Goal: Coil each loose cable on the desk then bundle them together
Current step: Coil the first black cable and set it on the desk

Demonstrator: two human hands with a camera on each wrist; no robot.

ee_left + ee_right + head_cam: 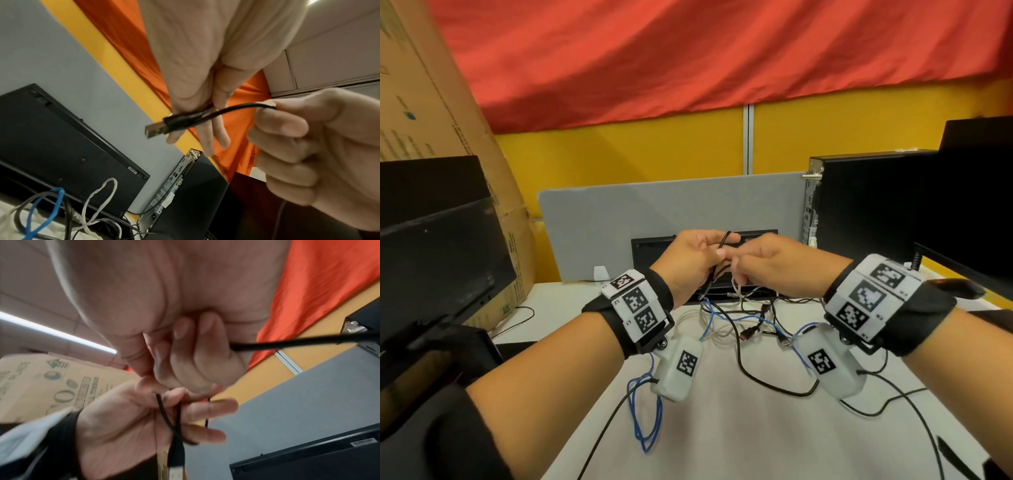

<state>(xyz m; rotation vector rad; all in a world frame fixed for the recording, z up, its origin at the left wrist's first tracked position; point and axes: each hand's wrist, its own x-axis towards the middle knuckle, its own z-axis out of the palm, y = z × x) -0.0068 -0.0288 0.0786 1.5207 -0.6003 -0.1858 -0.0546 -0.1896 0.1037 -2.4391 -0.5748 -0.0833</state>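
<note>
The white desk (739,438) fills the lower half of the head view, and across its middle the cables lie in one loose tangle: a blue cable (645,411) trailing to the lower left, a whitish cable (717,330) in the centre, and other black leads crossing to the lower right. None of these shows a finished coil, and nothing is bundled, so most of the task appears to remain.

Above the tangle, at the centre of the frame, both hands are raised and meet on a thin black USB cable (207,116). The left hand (693,262) has its fingers curled round the cable near its plug (156,130), which pokes out free toward the left of the left wrist view. The right hand (779,265) is clenched, pinching the same cable between thumb and forefinger just beyond the left hand. In the right wrist view a first small loop of the black cable seems to sit in the left palm.

My reading: coiling of the first cable is only just starting; the rest, and the bundling, are still to do.
</note>
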